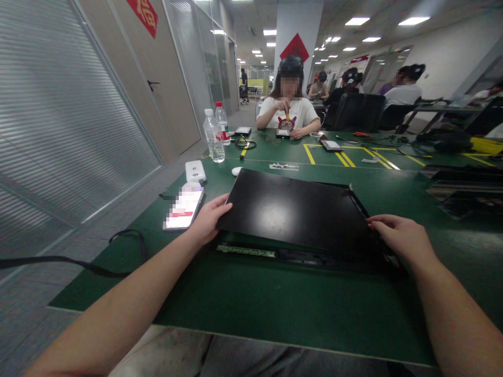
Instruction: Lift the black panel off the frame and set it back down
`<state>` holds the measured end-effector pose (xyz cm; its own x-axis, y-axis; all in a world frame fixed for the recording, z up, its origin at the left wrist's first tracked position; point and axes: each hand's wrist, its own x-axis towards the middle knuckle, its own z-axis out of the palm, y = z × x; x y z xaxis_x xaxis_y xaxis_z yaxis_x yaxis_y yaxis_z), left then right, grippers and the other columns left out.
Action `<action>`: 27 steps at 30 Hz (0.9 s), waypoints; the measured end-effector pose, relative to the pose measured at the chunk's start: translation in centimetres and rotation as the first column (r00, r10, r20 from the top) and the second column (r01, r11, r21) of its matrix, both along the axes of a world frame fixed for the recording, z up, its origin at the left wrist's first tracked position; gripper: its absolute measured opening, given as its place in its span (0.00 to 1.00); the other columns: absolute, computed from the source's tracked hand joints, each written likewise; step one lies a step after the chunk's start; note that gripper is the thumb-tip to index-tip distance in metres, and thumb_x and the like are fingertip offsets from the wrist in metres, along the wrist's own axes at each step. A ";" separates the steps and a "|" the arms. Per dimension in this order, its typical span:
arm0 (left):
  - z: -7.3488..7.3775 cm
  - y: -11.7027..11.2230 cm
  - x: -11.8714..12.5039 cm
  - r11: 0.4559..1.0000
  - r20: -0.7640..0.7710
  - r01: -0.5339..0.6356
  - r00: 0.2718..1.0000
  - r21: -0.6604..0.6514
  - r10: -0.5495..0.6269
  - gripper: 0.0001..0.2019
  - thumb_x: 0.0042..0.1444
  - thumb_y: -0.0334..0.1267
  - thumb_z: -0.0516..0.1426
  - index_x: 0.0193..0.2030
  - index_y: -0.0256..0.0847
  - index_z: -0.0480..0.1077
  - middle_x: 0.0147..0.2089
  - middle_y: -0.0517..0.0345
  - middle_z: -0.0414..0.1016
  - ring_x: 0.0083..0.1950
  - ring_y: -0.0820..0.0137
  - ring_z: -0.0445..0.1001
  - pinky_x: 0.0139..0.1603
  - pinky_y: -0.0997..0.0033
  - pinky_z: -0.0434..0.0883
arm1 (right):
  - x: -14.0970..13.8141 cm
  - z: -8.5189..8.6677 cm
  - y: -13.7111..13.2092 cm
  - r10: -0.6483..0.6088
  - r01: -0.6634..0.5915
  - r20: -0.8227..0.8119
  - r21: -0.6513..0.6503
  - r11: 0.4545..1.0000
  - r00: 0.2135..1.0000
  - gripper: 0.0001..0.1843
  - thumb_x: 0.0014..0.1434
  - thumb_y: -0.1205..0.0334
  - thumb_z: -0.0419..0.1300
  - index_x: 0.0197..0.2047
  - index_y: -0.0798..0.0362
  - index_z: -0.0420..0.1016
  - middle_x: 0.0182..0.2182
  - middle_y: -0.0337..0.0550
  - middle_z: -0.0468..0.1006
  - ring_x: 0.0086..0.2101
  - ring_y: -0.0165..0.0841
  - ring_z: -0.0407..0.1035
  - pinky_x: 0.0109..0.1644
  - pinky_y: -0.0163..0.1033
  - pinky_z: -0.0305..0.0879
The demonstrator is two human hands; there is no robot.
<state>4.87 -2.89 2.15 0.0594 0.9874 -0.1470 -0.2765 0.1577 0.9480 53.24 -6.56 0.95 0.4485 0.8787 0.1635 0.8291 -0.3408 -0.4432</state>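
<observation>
Your left grip [208, 217] holds black panel [291, 209], underside hidden; right grip [404, 235] at dark frame [359, 202], cannot tell whether clamped.

Black panel [291, 209] smooth with satin sheen, tabletop [275, 309] smooth dull green, bottles [214, 139] near its left edge clear glossy plastic.

The glossy black rectangular panel [291, 209] hides most of the dark shallow frame [314, 257] below it, and most fingers of the bare left hand [206, 222] are out of sight under its edge. Left of the panel, part of the rectangular bright-screened phone [190, 207] is pixelated; the black fabric strap [70, 260] is cut off. Right of the panel, dark stacked pieces [467, 180] are too blurred to identify.
</observation>
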 end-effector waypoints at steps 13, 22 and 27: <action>-0.6 0.5 -1.5 0.978 -0.417 0.064 0.909 0.196 0.024 0.30 0.55 0.46 0.69 0.65 0.42 0.81 0.71 0.44 0.78 0.72 0.44 0.74 0.73 0.42 0.70 | -0.1 0.5 0.1 -0.069 0.065 -0.104 -0.038 0.997 0.992 0.18 0.46 0.45 0.61 0.33 0.44 0.87 0.30 0.44 0.85 0.35 0.45 0.77 0.44 0.48 0.69; -1.9 1.6 -2.8 0.950 -0.871 0.211 0.480 0.230 0.104 0.30 0.60 0.54 0.61 0.64 0.38 0.80 0.77 0.40 0.68 0.77 0.43 0.67 0.79 0.42 0.60 | 0.7 -0.3 0.3 -0.060 0.060 -0.164 -0.005 0.998 0.985 0.19 0.43 0.44 0.62 0.33 0.44 0.88 0.31 0.44 0.86 0.35 0.45 0.78 0.43 0.49 0.68; -2.5 1.8 -2.8 0.942 -0.921 0.253 0.372 0.220 0.115 0.30 0.62 0.57 0.60 0.62 0.38 0.81 0.75 0.39 0.69 0.75 0.43 0.69 0.79 0.43 0.62 | 0.2 0.3 0.1 -0.072 0.071 -0.216 -0.014 0.997 0.974 0.22 0.40 0.44 0.61 0.33 0.44 0.88 0.32 0.43 0.87 0.36 0.45 0.78 0.47 0.50 0.68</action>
